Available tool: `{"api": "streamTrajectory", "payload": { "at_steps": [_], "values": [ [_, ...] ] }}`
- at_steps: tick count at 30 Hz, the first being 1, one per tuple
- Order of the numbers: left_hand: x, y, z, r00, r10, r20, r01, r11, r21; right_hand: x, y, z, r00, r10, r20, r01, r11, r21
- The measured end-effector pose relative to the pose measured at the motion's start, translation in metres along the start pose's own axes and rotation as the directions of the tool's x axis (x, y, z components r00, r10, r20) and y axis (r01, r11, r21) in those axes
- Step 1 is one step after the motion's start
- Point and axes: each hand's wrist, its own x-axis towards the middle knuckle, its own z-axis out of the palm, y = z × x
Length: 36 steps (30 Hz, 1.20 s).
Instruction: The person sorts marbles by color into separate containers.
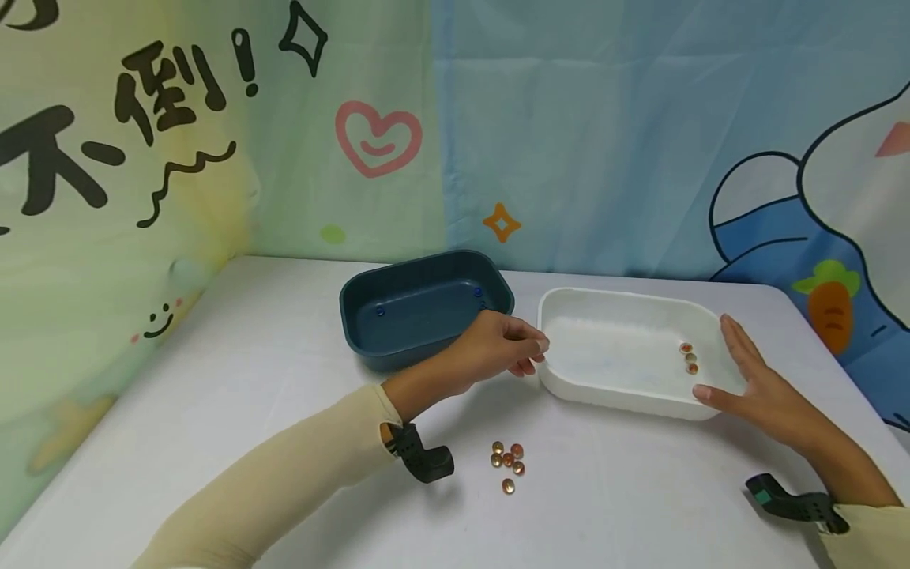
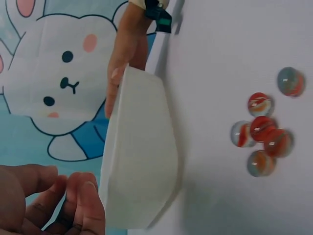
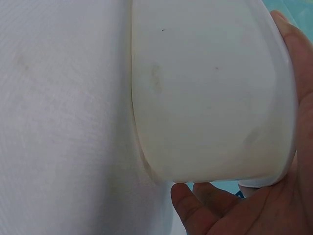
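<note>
Tray (image 1: pixel 611 348), white — right hand (image 1: pixel 766 399) grips one end; left hand (image 1: pixel 498 346) beside the other, its hold unclear.

On the table (image 1: pixel 640 490), loose marbles (image 1: pixel 508 460) are set before the left tray (image 1: pixel 415 322) and the right tray (image 1: pixel 611 340).

Soft, even light with faint, diffuse shadows

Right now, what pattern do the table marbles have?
The marbles have red-orange swirls, clearest in the left wrist view.
</note>
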Motion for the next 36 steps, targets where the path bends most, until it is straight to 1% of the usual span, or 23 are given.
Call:
{"api": "streamTrajectory", "payload": {
  "at_steps": [7,11,15,19,24,28,32,36],
  "values": [
    [-0.022,-0.024,-0.009,0.998,0.034,0.053,-0.036,0.998,0.043,0.001,-0.001,0.0,1.0,-0.021,-0.017,0.02,1.0,-0.008],
    [-0.032,-0.039,-0.013,0.998,0.045,0.049,-0.048,0.997,0.065,0.004,-0.002,0.001,1.0,-0.021,-0.014,0.021,1.0,-0.012],
    [-0.039,-0.051,-0.015,0.998,0.052,0.034,-0.056,0.99,0.127,0.003,-0.001,0.002,1.0,-0.003,-0.006,0.003,1.0,-0.016],
    [-0.047,-0.055,-0.017,0.998,0.06,0.014,-0.061,0.987,0.151,0.001,0.0,0.002,1.0,-0.001,-0.005,0.001,1.0,-0.005],
    [-0.055,-0.062,-0.017,0.998,0.065,0.016,-0.066,0.993,0.098,-0.001,0.002,0.001,1.0,-0.017,-0.015,0.017,1.0,-0.003],
    [-0.058,-0.067,-0.012,0.997,0.07,0.044,-0.074,0.992,0.105,-0.002,0.002,0.001,1.0,-0.023,-0.015,0.023,1.0,-0.005],
    [-0.057,-0.07,-0.005,0.994,0.079,0.077,-0.088,0.988,0.128,-0.002,0.001,0.0,1.0,-0.015,-0.009,0.015,1.0,-0.01],
    [-0.058,-0.071,0.001,0.993,0.078,0.089,-0.091,0.983,0.158,-0.001,0.0,0.002,1.0,-0.004,0.0,0.004,1.0,-0.006]
  ]
}}
